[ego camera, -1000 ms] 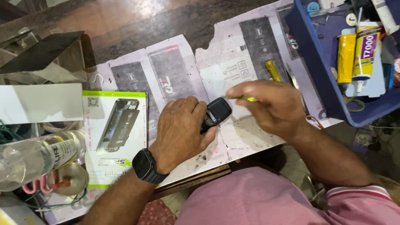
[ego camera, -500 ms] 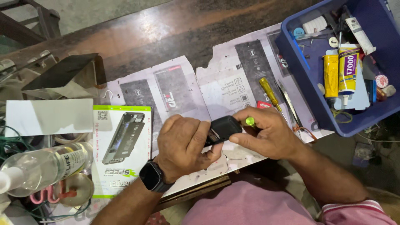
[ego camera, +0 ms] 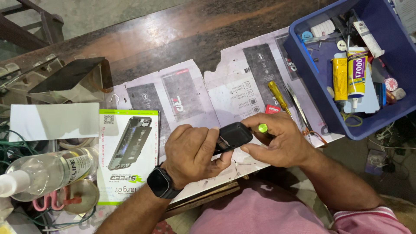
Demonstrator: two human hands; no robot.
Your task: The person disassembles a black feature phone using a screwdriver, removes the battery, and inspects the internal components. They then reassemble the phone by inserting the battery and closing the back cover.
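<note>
My left hand [ego camera: 190, 151], with a black smartwatch [ego camera: 161, 183] on its wrist, grips a small black phone [ego camera: 233, 135] held just above the paper-covered table edge. My right hand [ego camera: 279, 141] closes on a tool with a bright green cap [ego camera: 262, 128], pressed against the right end of the phone. Both hands meet at the phone, close to my chest in a pink shirt [ego camera: 264, 216].
A blue bin [ego camera: 310, 89] at the right holds glue tubes [ego camera: 349, 76] and small parts. A yellow screwdriver [ego camera: 278, 96] and tweezers [ego camera: 299, 108] lie on printed sheets [ego camera: 234, 86]. A green-edged phone-part box [ego camera: 128, 151] and a clear bottle [ego camera: 52, 171] sit at the left.
The hands and phone have stayed together while the view shifted; the right hand turned so the green-capped tool now sits at the phone's right end.
</note>
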